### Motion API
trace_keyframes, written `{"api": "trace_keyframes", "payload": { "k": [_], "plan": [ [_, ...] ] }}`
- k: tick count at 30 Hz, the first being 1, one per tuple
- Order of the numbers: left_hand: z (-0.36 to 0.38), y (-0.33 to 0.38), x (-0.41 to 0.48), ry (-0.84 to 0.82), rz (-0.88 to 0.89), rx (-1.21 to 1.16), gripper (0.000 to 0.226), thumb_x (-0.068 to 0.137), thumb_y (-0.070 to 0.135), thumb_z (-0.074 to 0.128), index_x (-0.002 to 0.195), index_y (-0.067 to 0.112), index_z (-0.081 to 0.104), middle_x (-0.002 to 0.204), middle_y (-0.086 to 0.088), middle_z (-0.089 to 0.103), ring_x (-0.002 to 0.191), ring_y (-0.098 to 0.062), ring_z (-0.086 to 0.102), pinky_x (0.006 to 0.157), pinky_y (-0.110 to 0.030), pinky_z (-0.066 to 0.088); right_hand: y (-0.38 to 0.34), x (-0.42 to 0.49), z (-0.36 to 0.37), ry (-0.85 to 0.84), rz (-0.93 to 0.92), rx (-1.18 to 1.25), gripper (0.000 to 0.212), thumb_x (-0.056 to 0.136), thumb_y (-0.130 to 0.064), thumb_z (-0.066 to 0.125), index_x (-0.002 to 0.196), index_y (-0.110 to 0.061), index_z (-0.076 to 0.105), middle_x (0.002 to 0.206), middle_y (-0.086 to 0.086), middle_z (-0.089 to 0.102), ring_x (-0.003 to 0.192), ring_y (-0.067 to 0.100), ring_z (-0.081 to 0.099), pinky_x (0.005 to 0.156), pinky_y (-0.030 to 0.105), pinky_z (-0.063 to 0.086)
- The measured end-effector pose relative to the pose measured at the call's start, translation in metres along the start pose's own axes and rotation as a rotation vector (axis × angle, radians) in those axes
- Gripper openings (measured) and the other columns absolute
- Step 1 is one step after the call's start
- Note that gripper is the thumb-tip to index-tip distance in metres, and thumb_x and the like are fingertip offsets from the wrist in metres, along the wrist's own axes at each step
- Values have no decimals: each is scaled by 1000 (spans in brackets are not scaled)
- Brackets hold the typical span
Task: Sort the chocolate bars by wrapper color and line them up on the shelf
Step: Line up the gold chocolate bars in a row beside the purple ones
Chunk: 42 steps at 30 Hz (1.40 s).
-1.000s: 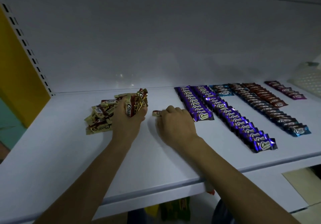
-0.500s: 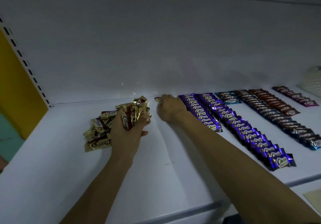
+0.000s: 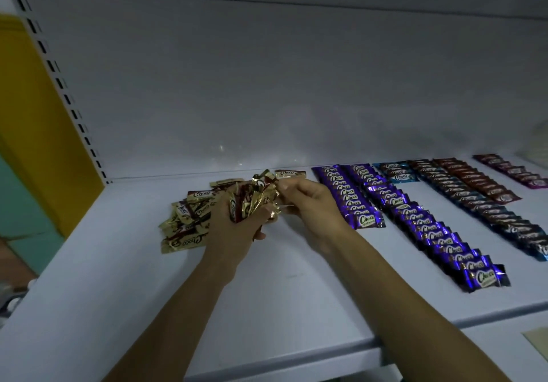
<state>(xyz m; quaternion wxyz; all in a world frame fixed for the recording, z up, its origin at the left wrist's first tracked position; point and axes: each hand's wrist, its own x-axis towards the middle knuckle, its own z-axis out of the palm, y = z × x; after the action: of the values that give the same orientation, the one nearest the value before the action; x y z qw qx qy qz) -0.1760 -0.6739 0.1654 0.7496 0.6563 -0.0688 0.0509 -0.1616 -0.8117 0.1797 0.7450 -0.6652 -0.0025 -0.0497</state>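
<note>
My left hand (image 3: 237, 227) grips a bunch of gold-wrapped chocolate bars (image 3: 255, 195) above the white shelf (image 3: 281, 292). My right hand (image 3: 311, 203) is right beside it, its fingertips pinching a gold bar at the edge of that bunch. One gold bar (image 3: 289, 173) lies alone at the back of the shelf, beside the purple rows. A loose pile of gold bars (image 3: 186, 221) lies to the left of my left hand. Two purple rows (image 3: 350, 198) (image 3: 430, 230) run front to back on the right.
Further right lie rows of blue bars (image 3: 486, 212), dark red bars (image 3: 477, 180) and magenta bars (image 3: 513, 169), with a short light-blue group (image 3: 396, 171) at the back. A slotted upright (image 3: 59, 85) and a yellow panel (image 3: 35, 132) bound the shelf on the left.
My right hand left one gold bar lying at the back of the shelf and came back to the bunch in my left hand. The camera moved closer and to the left.
</note>
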Motion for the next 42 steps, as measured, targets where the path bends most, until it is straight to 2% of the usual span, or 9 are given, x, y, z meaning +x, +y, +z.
{"api": "trace_keyframes", "payload": {
  "k": [7, 13, 18, 21, 25, 28, 32, 36, 42],
  "plan": [
    [-2, -3, 1, 50, -32, -41, 34, 85, 3, 68, 117, 7, 57, 94, -6, 69, 67, -7, 68, 49, -21, 50, 0, -4, -9, 244, -41, 130, 11, 93, 1, 52, 89, -4, 61, 68, 4, 64, 51, 5, 61, 47, 17, 47],
    [-2, -3, 4, 69, -8, -53, 22, 86, 2, 65, 99, 19, 61, 87, 3, 70, 75, -12, 69, 51, -22, 51, 5, -3, -16, 223, -22, 139, 22, 89, 9, 53, 105, -4, 60, 77, 10, 69, 61, 16, 68, 54, 26, 57],
    [-3, -6, 6, 110, -17, -61, 23, 85, 4, 67, 106, 12, 61, 98, -8, 71, 85, -22, 71, 51, -21, 51, 24, 0, -24, 312, -127, -879, 21, 85, -10, 56, 102, -17, 67, 91, 1, 67, 79, 15, 62, 63, 24, 46],
    [-2, -6, 6, 105, -20, -52, 27, 85, 5, 68, 111, 10, 60, 102, -11, 70, 87, -24, 71, 51, -21, 51, 24, 0, -25, 245, -226, -1165, 34, 89, -16, 54, 122, -15, 60, 111, 9, 56, 105, 25, 50, 79, 32, 43],
    [-1, -8, 7, 106, -13, -62, 23, 86, 5, 67, 106, 15, 61, 100, -8, 71, 82, -18, 72, 51, -20, 51, 22, 7, -20, 32, -286, -1493, 33, 96, -28, 45, 126, -21, 58, 118, 8, 50, 110, 27, 43, 86, 36, 36],
    [-2, -10, 8, 128, -6, -55, 31, 84, 6, 69, 113, 13, 60, 102, -10, 70, 87, -23, 71, 52, -21, 52, 18, 21, -21, 19, -257, -1539, 24, 93, -24, 50, 114, -22, 62, 117, 4, 51, 111, 25, 42, 88, 35, 34],
    [-1, -9, 8, 131, -8, -49, 33, 84, 4, 70, 115, 10, 60, 93, -3, 71, 76, -10, 71, 50, -20, 52, 13, 44, -21, 38, -252, -1561, 18, 89, -17, 54, 107, -17, 58, 116, 5, 57, 109, 26, 47, 85, 35, 35],
    [0, -7, 6, 120, -6, -40, 27, 85, 4, 69, 108, 15, 61, 92, 1, 70, 73, -5, 70, 51, -20, 52, 13, 68, -20, 59, -235, -1562, 22, 85, -12, 55, 107, -12, 54, 109, 9, 62, 101, 29, 53, 73, 31, 33],
    [-1, -8, 7, 120, 3, -32, 29, 86, 3, 68, 113, 10, 60, 95, -5, 71, 74, -7, 70, 51, -20, 52, 13, 91, -21, 71, -252, -1543, 24, 85, -5, 52, 109, -8, 50, 107, 12, 62, 101, 31, 52, 71, 32, 31]
  ]
}}
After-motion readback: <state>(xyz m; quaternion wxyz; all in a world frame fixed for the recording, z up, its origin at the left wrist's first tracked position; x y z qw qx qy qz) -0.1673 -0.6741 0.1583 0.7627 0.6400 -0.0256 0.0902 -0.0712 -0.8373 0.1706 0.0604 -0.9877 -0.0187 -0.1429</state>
